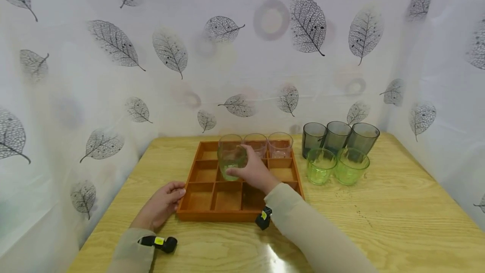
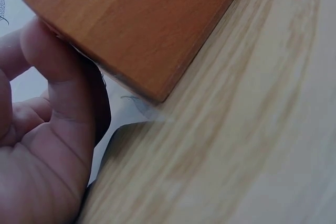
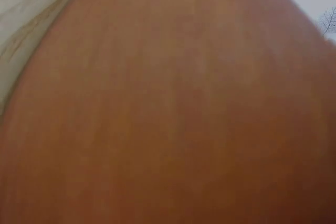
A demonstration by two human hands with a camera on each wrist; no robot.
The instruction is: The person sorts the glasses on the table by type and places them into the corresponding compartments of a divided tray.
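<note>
My right hand (image 1: 251, 169) grips a green-tinted glass (image 1: 230, 172) over the wooden compartment tray (image 1: 216, 215), fingers on its far side and thumb low in front. Behind the held glass, a clear rim (image 1: 230, 137) overlaps it in the head view. Two clear tumblers, one in the middle (image 1: 256, 144) and one at the right (image 1: 280, 146), stand in the tray's back row. Loosely bent, my left hand (image 1: 163, 205) rests against the tray's left side; the left wrist view shows its bent fingers beside the tray corner (image 2: 136, 35). Blurred brown fills most of the right wrist view.
Right of the tray, two green glasses (image 1: 321, 167) stand on the wood-grain table (image 1: 379, 222). Three dark grey tumblers (image 1: 337, 136) stand close together behind them. A leaf-patterned white curtain (image 1: 242, 66) hangs along the table's back and sides.
</note>
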